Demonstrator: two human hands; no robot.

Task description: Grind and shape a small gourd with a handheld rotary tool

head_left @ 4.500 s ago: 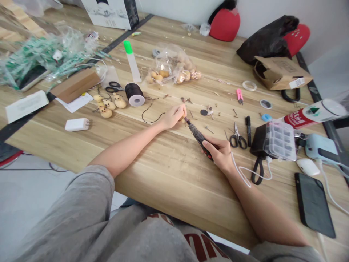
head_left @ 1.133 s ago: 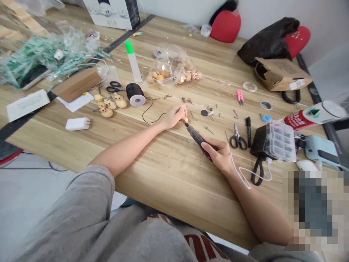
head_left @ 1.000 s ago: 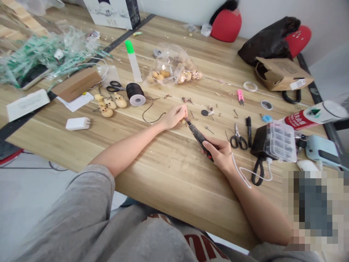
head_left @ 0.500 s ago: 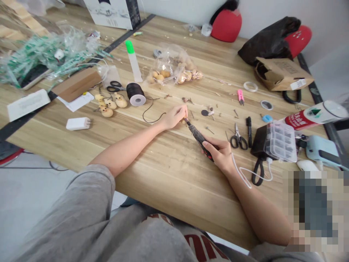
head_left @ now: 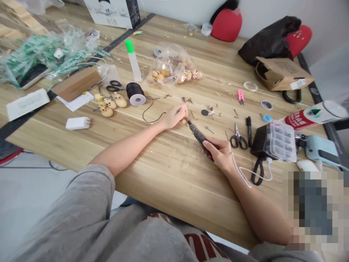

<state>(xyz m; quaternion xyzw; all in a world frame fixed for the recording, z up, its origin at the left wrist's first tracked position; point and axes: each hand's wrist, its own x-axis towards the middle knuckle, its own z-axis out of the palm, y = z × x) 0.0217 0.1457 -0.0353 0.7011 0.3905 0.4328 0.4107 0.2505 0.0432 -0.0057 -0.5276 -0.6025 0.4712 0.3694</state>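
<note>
My right hand [head_left: 219, 150] is wrapped round a black rotary tool [head_left: 201, 140], its bit pointing up and left. A white cable runs from near my right wrist. My left hand [head_left: 176, 115] is closed, pinching a small gourd [head_left: 184, 121] that my fingers mostly hide. The tool's tip meets the gourd or sits right beside it; I cannot tell which. To the left of my left hand stands a spool of black cord [head_left: 135, 94], with a loose end curling toward my wrist. Several small gourds with drawn faces [head_left: 109, 103] lie farther left.
A clear bag of gourds [head_left: 176, 69] lies behind my hands. Sanding and grinding bits [head_left: 209, 111] are scattered ahead. Scissors [head_left: 239, 137], a black marker [head_left: 248, 131] and a clear compartment box [head_left: 282, 141] are at right. A green-capped bottle [head_left: 133, 61] stands at left.
Both hands stay in nearly the same place. The rotary tool's tip has shifted very slightly beside my left fingertips.
</note>
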